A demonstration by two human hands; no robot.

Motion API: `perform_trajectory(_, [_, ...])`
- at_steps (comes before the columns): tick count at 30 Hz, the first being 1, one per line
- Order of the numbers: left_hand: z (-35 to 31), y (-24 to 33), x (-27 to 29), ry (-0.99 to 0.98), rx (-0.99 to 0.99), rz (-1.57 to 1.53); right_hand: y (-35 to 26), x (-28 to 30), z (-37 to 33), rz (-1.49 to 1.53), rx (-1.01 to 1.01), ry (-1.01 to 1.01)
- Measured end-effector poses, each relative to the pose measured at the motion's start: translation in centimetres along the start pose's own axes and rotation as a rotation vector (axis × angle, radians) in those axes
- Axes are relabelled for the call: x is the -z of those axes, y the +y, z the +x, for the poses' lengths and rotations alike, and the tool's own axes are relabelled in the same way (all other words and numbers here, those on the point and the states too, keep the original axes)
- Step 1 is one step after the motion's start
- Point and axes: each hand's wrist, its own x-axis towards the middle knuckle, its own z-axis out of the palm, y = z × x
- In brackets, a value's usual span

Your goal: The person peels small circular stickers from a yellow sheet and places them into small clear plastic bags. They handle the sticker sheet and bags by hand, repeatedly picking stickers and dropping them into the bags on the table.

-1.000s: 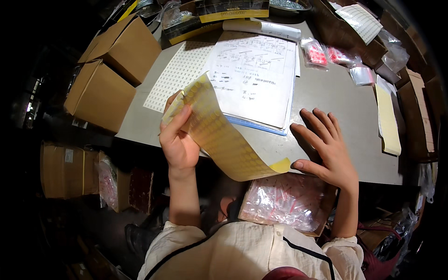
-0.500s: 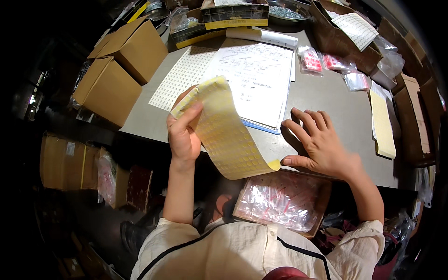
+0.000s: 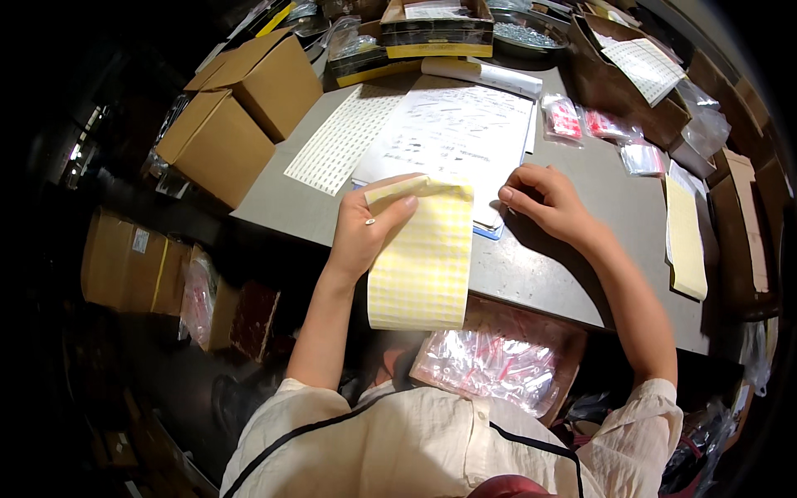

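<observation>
left grip (image 3: 365,228) pinches a yellow-patterned sheet (image 3: 419,278); right grip (image 3: 544,203) curls near papers (image 3: 457,124), whether pinching anything i cannot tell.

A grey surface (image 3: 531,274) fills the middle of the room, its near edge curving in the wide view. Strong light falls across it and throws dark shadows, while the outer parts of the room sink into near black. Brown cardboard boxes (image 3: 220,149) stand at its left end; an open carton (image 3: 735,216) stands along the right. Lower on the left, below the surface, sits a carton with a yellow strap (image 3: 133,266). The floor (image 3: 178,390) there is dim and its material unclear. Small bright patches (image 3: 87,137) show far left, their source indistinct.
</observation>
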Motion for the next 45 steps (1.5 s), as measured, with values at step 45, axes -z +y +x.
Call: perform_trajectory(45, [0.8,1.6,6.6,0.215,-0.278,0.890,3.8,6.4,-0.4,0.920,-0.344,0.517])
